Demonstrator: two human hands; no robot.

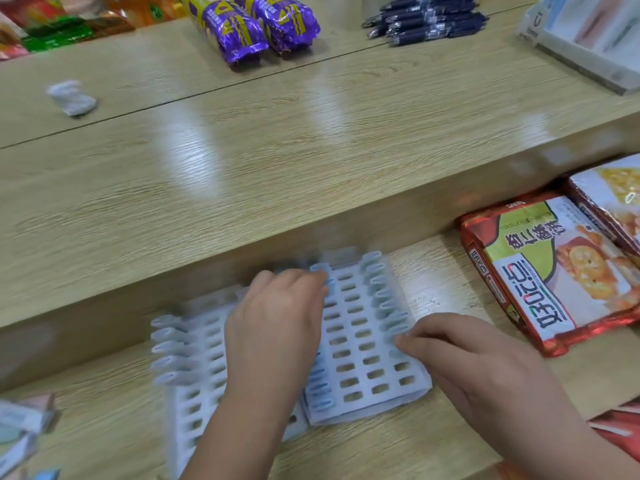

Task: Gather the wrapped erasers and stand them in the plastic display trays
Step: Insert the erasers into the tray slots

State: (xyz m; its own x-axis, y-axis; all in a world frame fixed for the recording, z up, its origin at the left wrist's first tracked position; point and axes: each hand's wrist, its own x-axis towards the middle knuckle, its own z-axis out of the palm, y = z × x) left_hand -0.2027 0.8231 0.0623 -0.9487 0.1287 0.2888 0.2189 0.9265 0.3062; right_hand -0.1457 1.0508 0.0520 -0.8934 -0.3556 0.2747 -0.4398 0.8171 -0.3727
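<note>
Display trays (363,344) under both hands, against shelf edge (207,271).

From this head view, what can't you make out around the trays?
- White slotted plastic tray on the left: middle hidden by left hand; motion blur.
- Left grip: fingertips blurred, contents unclear.
- Right hand: fingertips touch the right tray; grip unclear.
- Grey-white wrapped lump on upper shelf: blurred.

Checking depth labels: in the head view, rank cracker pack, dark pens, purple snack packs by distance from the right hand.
From the right hand:
1. Cracker pack, just to its right, lower shelf.
2. Dark pens, far back, upper shelf.
3. Purple snack packs, far back, further left.
</note>
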